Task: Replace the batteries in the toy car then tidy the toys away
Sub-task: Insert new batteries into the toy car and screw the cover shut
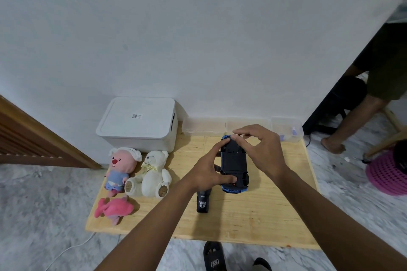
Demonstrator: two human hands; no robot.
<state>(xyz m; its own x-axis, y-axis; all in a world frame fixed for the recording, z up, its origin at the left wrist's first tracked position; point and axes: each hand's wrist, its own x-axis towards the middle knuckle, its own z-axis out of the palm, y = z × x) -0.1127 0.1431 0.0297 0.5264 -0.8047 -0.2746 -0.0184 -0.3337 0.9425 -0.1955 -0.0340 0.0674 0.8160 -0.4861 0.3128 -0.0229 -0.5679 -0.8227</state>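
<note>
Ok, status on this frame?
Left hand and right hand both gripping toy car. Car flipped, black underside up. Remote by left wrist, not blocking.

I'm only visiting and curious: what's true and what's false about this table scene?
1. The blue toy car is turned underside up. True.
2. Only one hand touches the car. False: the left hand and the right hand both hold it.
3. The white plastic storage box has its lid off. False: the lid is on.
4. The black remote control lies on the pale wooden table, near the car. True.
5. The cream teddy bear sits inside the box. False: it sits on the table in front of it.
</note>
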